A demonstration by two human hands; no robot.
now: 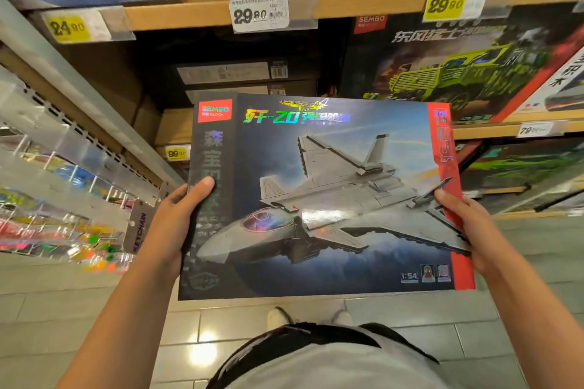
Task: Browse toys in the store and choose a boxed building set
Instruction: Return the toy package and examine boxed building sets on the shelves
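Observation:
A large flat boxed building set [325,196] with a grey fighter jet picture and a red SEMBO logo is held face up in front of the shelves. My left hand [172,224] grips its left edge, thumb on the front face. My right hand [467,227] grips the right red edge, thumb on top. The fingers of both hands are hidden behind the box.
Wooden shelves [347,0] carry price tags and more boxed sets, among them a green truck set [458,69] at the right. Dark boxes [234,73] are stacked behind the held box. Hanging packaged toys [63,199] fill the left rack. Tiled floor [94,309] lies below.

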